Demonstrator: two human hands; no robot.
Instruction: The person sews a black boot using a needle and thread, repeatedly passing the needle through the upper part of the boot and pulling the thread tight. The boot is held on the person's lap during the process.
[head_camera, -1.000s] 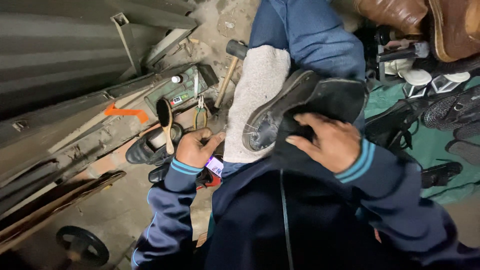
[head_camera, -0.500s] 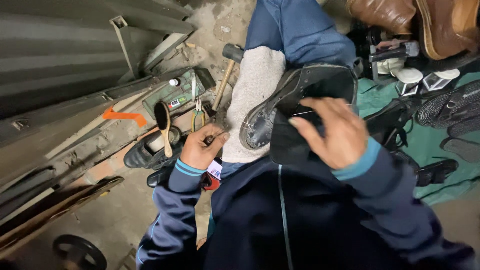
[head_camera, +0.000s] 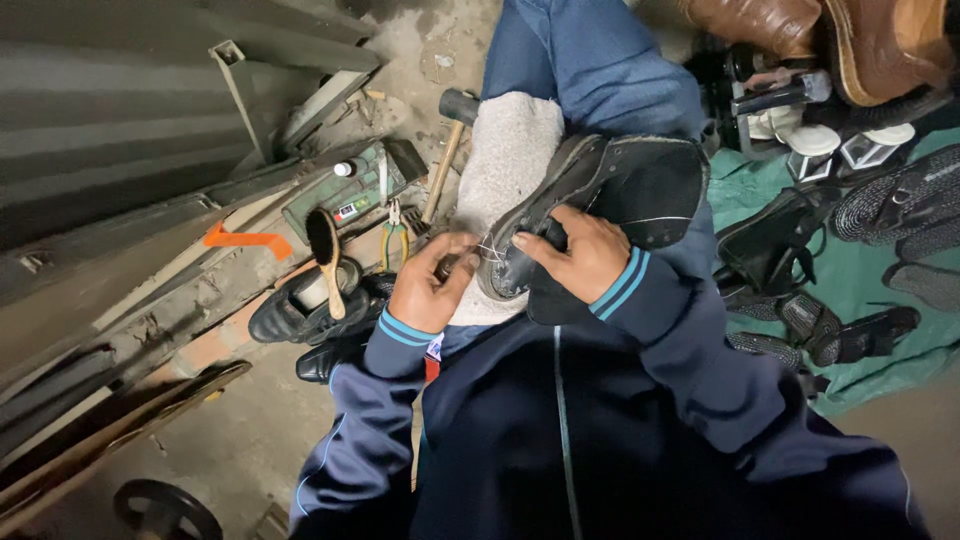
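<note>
Clearly the black shoe (head_camera: 590, 200) lies sole-up on a nubbly grey cloth (head_camera: 505, 160) over the lap; its worn rubber sole could slide off that pad if the right hand (head_camera: 575, 255), fingers clenched round the toe, loosens. Left hand (head_camera: 428, 285) fingers pinch thin pale thread (head_camera: 490, 250), which could snap or tangle.

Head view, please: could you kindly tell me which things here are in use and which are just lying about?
In use: worn black leather shoe; pale thread; grey fleecy lap cloth; left hand; right hand.

Lying about: wooden shoe brush; wooden-handled hammer; green-handled pliers; black sandals; brown boots.
</note>
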